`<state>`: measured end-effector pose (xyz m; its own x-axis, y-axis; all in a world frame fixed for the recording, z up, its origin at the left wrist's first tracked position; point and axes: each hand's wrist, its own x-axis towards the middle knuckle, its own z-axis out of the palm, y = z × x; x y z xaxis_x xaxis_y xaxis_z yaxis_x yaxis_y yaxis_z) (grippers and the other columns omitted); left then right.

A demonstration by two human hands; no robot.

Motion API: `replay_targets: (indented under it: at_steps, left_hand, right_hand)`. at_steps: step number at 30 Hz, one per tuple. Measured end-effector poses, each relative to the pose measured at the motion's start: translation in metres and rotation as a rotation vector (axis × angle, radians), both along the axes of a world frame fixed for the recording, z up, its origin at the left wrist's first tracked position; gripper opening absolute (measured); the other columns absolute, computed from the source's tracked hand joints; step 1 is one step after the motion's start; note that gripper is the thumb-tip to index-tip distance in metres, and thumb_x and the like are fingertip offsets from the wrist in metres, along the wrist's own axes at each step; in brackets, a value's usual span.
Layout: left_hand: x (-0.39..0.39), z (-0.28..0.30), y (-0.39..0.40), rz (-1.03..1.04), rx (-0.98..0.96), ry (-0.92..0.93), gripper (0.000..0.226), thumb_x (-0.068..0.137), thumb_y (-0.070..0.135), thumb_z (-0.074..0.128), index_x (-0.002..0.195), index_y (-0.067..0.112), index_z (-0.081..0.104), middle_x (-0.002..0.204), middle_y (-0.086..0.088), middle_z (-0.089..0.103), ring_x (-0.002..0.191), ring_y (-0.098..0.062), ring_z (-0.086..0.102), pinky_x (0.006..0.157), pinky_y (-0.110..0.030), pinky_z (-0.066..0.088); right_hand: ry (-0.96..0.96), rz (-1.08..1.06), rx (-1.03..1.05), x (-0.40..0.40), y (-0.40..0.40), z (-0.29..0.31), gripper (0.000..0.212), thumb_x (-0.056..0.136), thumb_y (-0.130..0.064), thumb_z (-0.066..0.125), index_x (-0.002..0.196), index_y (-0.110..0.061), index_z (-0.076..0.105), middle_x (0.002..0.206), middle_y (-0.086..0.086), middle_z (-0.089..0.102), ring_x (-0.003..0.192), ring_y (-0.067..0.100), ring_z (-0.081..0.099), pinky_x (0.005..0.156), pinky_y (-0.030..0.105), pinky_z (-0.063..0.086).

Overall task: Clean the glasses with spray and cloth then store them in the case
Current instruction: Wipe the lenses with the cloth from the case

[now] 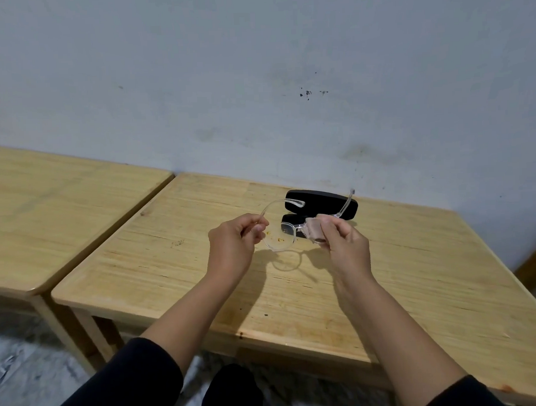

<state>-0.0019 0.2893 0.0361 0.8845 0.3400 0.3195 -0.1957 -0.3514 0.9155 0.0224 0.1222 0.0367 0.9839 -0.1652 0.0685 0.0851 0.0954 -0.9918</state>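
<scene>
The person holds a pair of clear-framed glasses [278,233] in the air above a light wooden table [387,283], with both arms bare to the elbow below dark sleeves; the left hand [231,244] has its fingers curled and pinches the frame at its left end, beside the left lens; the right hand [345,242] grips a small pinkish cloth [315,230] folded over the right lens, thumb and fingers pressed on it from both sides; the 2 arms of the glasses are unfolded and point away toward the wall, the left one crossing in front of the case, the right one rising past its right part; a black case [322,200] lies open on the far part of the table, just behind the glasses and apart from both hands; the shadow of the glasses falls on the tabletop below them; a 2nd wooden table [61,212] stands to the left, separated by a narrow gap; a grey wall [255,80] with a few dark marks rises behind both.
</scene>
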Motion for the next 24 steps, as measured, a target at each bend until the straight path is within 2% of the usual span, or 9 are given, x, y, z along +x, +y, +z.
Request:
replay_targets:
  at_steps: [3, 7, 9, 12, 14, 16, 20, 22, 24]
  left_hand:
    - [0.003, -0.001, -0.003, 0.022, -0.027, -0.006, 0.016, 0.087, 0.007, 0.059, 0.083, 0.017, 0.071, 0.069, -0.001, 0.069, 0.070, -0.011, 0.068, 0.063, -0.003, 0.047]
    - [0.007, -0.001, -0.009, 0.010, -0.016, -0.027, 0.019, 0.087, 0.007, 0.058, 0.080, 0.020, 0.070, 0.071, 0.004, 0.070, 0.069, -0.010, 0.069, 0.068, -0.009, 0.052]
    - [0.008, 0.001, -0.013, 0.005, -0.028, -0.044, 0.021, 0.088, 0.005, 0.057, 0.079, 0.020, 0.070, 0.072, 0.005, 0.069, 0.069, -0.009, 0.068, 0.070, -0.011, 0.053]
    - [0.009, 0.006, -0.017, 0.013, -0.014, -0.066, 0.022, 0.087, 0.002, 0.056, 0.079, 0.017, 0.070, 0.072, 0.006, 0.068, 0.066, -0.006, 0.066, 0.065, -0.006, 0.050]
    - [0.010, 0.010, -0.018, 0.015, -0.003, -0.073, 0.026, 0.086, -0.004, 0.055, 0.079, 0.016, 0.070, 0.070, 0.004, 0.068, 0.063, -0.005, 0.064, 0.062, -0.003, 0.046]
    - [0.009, 0.012, -0.019, 0.015, 0.012, -0.076, 0.027, 0.084, -0.007, 0.053, 0.079, 0.014, 0.070, 0.069, -0.002, 0.067, 0.065, -0.014, 0.065, 0.061, -0.002, 0.044]
    - [0.007, 0.014, -0.025, -0.005, 0.055, -0.083, 0.029, 0.084, -0.006, 0.054, 0.076, 0.017, 0.069, 0.069, -0.006, 0.068, 0.070, -0.023, 0.067, 0.061, -0.002, 0.043]
    - [0.006, 0.014, -0.030, -0.022, 0.072, -0.087, 0.034, 0.083, -0.007, 0.055, 0.072, 0.024, 0.067, 0.067, -0.004, 0.068, 0.069, -0.020, 0.066, 0.061, -0.002, 0.042]
    - [0.006, 0.016, -0.035, -0.041, 0.068, -0.093, 0.040, 0.083, -0.007, 0.054, 0.068, 0.029, 0.064, 0.066, -0.005, 0.068, 0.067, -0.017, 0.064, 0.061, -0.003, 0.043]
  right_hand:
    - [-0.038, 0.050, -0.037, -0.003, -0.007, 0.000, 0.024, 0.082, -0.014, 0.062, 0.094, -0.035, 0.064, 0.098, -0.002, 0.067, 0.086, 0.013, 0.063, 0.079, 0.031, 0.050]
    - [-0.118, -0.081, -0.161, -0.005, -0.012, 0.000, 0.031, 0.082, -0.012, 0.060, 0.084, -0.042, 0.052, 0.077, 0.006, 0.061, 0.069, 0.020, 0.056, 0.066, 0.039, 0.050]
    - [-0.144, -0.125, -0.185, -0.004, -0.013, 0.001, 0.027, 0.085, -0.013, 0.058, 0.077, -0.039, 0.052, 0.072, 0.005, 0.054, 0.068, 0.020, 0.052, 0.069, 0.047, 0.054]
    - [-0.133, -0.135, -0.186, -0.004, -0.015, 0.001, 0.028, 0.084, -0.008, 0.059, 0.070, -0.033, 0.060, 0.078, -0.001, 0.063, 0.075, 0.018, 0.059, 0.080, 0.051, 0.054]
    - [-0.121, -0.118, -0.156, -0.005, -0.016, 0.001, 0.020, 0.081, -0.011, 0.062, 0.073, -0.029, 0.067, 0.087, 0.013, 0.068, 0.080, 0.025, 0.064, 0.083, 0.047, 0.055]
    - [-0.117, -0.106, -0.121, -0.007, -0.018, 0.001, 0.014, 0.078, -0.016, 0.064, 0.078, -0.027, 0.071, 0.093, 0.024, 0.066, 0.078, 0.030, 0.063, 0.077, 0.037, 0.052]
    - [-0.117, -0.265, 0.023, -0.011, -0.019, 0.003, 0.014, 0.081, -0.013, 0.067, 0.083, -0.026, 0.072, 0.076, -0.003, 0.065, 0.064, 0.002, 0.056, 0.060, 0.011, 0.046]
    - [-0.121, -0.358, 0.137, -0.013, -0.014, 0.005, 0.014, 0.083, -0.009, 0.065, 0.090, -0.019, 0.071, 0.083, -0.007, 0.066, 0.070, -0.005, 0.058, 0.064, 0.006, 0.047]
    - [-0.121, -0.413, 0.226, -0.014, -0.011, 0.008, 0.016, 0.083, -0.007, 0.065, 0.095, -0.017, 0.070, 0.089, -0.009, 0.068, 0.082, -0.001, 0.062, 0.075, 0.010, 0.049]
